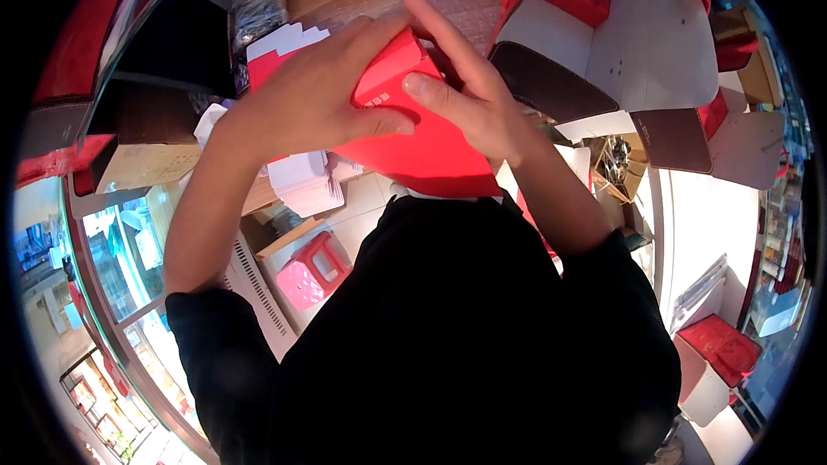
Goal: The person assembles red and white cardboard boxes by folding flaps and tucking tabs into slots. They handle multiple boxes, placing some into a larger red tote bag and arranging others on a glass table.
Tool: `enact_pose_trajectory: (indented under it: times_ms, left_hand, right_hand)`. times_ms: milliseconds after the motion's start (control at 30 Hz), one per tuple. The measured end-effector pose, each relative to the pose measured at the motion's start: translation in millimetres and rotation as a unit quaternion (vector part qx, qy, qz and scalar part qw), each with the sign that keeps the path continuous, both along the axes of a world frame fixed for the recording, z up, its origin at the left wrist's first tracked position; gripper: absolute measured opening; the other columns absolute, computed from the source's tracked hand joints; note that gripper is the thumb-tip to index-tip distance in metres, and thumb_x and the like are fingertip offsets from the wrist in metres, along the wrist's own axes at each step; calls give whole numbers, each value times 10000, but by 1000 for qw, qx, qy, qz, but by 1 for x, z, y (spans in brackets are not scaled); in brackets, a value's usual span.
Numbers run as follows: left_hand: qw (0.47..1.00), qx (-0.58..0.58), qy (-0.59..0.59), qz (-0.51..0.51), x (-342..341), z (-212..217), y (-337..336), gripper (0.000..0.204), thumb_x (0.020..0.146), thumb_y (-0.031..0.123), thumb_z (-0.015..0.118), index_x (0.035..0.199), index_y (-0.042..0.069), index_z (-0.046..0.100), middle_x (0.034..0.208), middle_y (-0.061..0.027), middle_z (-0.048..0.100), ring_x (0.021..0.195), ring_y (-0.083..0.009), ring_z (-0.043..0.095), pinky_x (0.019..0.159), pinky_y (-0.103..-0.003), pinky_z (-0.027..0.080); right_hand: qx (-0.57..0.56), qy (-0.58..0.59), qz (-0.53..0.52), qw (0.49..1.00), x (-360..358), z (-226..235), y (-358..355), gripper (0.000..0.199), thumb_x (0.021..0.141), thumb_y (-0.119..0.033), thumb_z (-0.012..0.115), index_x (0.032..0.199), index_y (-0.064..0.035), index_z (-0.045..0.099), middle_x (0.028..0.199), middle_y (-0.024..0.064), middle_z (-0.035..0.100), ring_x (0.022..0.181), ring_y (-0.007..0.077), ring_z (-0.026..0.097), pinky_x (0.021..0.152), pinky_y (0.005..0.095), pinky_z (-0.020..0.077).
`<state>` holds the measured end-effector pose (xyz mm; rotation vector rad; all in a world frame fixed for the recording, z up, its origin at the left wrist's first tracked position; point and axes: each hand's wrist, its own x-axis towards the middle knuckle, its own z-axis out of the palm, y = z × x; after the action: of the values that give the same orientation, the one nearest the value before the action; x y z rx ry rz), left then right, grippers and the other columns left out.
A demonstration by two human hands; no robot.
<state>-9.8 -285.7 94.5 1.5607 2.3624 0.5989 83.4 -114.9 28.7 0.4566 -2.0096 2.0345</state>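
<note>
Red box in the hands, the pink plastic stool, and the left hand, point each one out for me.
red box [431, 151]: head view, on its flat red side panel.
pink plastic stool [312, 275]: head view, on its seat top.
left hand [319, 90]: head view, on the back of the hand.

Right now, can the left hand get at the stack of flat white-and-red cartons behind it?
Probably not as things stand: the left hand is clamped on the red box, which the right hand also grips. The flat cartons lie close behind it, nothing between.
</note>
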Motion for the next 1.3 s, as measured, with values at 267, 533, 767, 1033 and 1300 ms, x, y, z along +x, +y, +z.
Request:
enact_pose_trajectory:
  times_ms: [267, 533, 767, 1033, 1300]
  left_hand:
    - [997, -37, -63, -2, -27, 50, 6, 754, 809, 485, 601, 1380, 84, 315, 1202, -185, 535, 1028, -302, 583, 850, -378, 475]
    - [987, -45, -154, -7, -60, 44, -2, 730, 819, 456, 616, 1368, 55, 350, 1254, -158, 491, 1102, -250, 517, 923, -334, 421]
    - [964, 50, -257, 46, -45, 13, -20, 531, 906, 337, 530, 1345, 56, 423, 1237, -155, 528, 1092, -196, 532, 942, -302, 409]
    - [904, 274, -319, 75, -42, -34, -42, 390, 925, 205, 474, 1265, 16, 495, 1290, -174, 499, 1168, -230, 495, 965, -329, 408]
    - [898, 401, -175, 38, -28, -44, -38, 300, 883, 74, 564, 1182, 50, 557, 1229, -113, 547, 1121, -202, 530, 893, -295, 458]
  right_hand:
    - [27, 65, 19, 997, -24, 31, 8, 468, 926, -139, 492, 1369, -99, 349, 1244, 87, 482, 1131, 159, 474, 950, 285, 381]
    - [-128, -27, -14, 991, -41, 34, -13, 341, 889, -207, 562, 1214, -118, 508, 1086, 76, 554, 940, 148, 562, 794, 289, 477]
    - [-194, -106, -69, 973, -32, 14, -5, 342, 890, -174, 568, 1216, -92, 506, 1064, 69, 551, 909, 113, 549, 765, 253, 468]
    - [-165, -91, -73, 979, -34, 9, -6, 351, 895, -161, 561, 1231, -84, 499, 1044, 48, 558, 908, 91, 532, 777, 241, 456]
    - [-184, -94, -56, 977, -34, 14, -8, 383, 903, -162, 548, 1271, -88, 470, 1120, 45, 536, 963, 100, 523, 821, 253, 442]
